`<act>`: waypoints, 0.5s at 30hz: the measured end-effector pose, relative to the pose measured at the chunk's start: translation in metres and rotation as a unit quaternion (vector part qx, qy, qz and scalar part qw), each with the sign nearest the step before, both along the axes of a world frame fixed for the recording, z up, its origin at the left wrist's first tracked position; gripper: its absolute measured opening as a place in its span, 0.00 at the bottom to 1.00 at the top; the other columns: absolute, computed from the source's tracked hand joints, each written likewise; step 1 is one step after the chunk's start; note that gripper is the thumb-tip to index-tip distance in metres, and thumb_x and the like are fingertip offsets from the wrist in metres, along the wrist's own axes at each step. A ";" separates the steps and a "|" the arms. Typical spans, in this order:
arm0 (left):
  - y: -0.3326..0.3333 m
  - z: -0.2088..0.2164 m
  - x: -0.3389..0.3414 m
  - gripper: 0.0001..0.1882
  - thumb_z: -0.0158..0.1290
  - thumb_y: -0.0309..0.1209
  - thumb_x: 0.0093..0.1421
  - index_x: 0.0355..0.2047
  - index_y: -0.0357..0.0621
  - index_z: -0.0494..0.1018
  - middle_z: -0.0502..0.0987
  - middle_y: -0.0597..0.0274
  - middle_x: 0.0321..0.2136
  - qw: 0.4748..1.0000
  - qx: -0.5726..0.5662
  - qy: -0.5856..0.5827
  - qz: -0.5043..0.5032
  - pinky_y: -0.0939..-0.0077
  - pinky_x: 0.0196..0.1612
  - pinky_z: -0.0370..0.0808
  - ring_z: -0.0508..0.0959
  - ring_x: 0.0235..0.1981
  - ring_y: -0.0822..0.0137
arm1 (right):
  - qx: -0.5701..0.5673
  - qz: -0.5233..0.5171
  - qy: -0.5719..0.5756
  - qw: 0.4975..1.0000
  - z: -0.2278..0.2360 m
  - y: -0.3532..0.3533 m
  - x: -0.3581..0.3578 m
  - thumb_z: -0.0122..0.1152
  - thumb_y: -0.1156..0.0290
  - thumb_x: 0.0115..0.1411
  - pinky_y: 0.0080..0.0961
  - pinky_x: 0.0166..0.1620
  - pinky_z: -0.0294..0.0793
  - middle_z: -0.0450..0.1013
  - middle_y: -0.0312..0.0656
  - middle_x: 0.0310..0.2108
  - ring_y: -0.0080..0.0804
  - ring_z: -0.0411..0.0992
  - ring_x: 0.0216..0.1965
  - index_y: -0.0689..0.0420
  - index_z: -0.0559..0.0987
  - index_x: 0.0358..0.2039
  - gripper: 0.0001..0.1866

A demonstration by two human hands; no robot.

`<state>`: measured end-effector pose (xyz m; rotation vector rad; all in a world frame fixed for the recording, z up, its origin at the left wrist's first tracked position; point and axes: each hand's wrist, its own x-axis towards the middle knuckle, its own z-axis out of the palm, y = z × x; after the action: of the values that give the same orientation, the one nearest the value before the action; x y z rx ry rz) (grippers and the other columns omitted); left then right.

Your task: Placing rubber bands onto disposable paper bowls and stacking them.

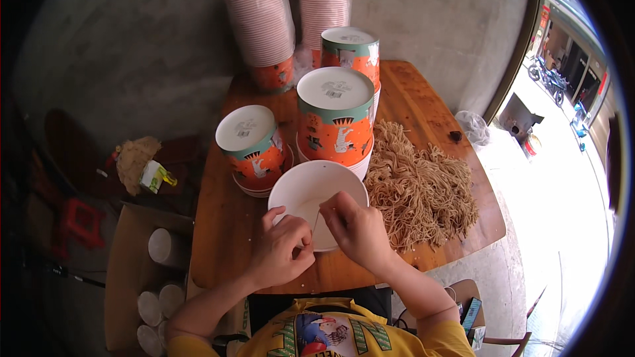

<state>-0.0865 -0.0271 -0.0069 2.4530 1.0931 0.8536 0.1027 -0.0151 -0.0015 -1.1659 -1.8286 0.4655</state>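
An open white paper bucket [311, 182] stands at the table's near edge, its mouth tilted toward me. My right hand [359, 230], closed in a pinch, is over the bucket's right side. From its fingertips a thin pale cord [316, 219] runs down toward my left hand [283, 251]. That left hand is curled at the near left rim, thumb and forefinger pressed together; the cord's end there is hidden. To the right lies a large heap of tan cords [423, 188]. Upside-down orange and green printed buckets [335, 116] stand in stacks behind.
A shorter bucket stack [251, 149] is at the left on the wooden table [225, 241]. Tall bagged bucket stacks [261, 23] lean by the wall. Beside the table, a cardboard box [126, 251] holds several white buckets. A red stool [79, 225] stands farther left.
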 end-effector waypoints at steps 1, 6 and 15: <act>-0.001 -0.003 -0.001 0.09 0.56 0.25 0.49 0.28 0.47 0.66 0.71 0.64 0.29 1.000 -0.025 -0.019 0.002 0.59 0.53 0.63 0.74 0.38 0.62 | 0.000 0.001 0.001 1.000 -0.001 0.002 0.000 0.57 0.70 0.59 0.42 0.26 0.75 0.76 0.46 0.24 0.50 0.75 0.24 0.56 0.72 0.34 0.05; -0.007 -0.005 -0.002 0.11 0.57 0.21 0.51 0.35 0.42 0.69 0.71 0.57 0.34 0.987 0.148 0.003 -0.062 0.63 0.45 0.74 0.74 0.40 0.54 | -0.032 0.019 0.006 0.999 0.003 0.004 0.004 0.57 0.70 0.59 0.45 0.27 0.75 0.75 0.49 0.24 0.54 0.74 0.25 0.57 0.71 0.32 0.06; 0.002 0.004 -0.029 0.07 0.51 0.25 0.53 0.35 0.41 0.71 0.71 0.59 0.35 0.961 0.221 0.143 -0.080 0.50 0.58 0.66 0.75 0.44 0.63 | -0.302 0.181 0.305 0.885 0.026 0.018 0.032 0.55 0.69 0.63 0.11 0.20 0.59 0.67 0.28 0.16 0.13 0.63 0.15 0.57 0.77 0.37 0.07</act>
<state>-0.1151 -0.0253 -0.0033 3.0673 0.8406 0.7752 0.1351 0.0027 0.0245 -0.8919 -1.3537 1.5208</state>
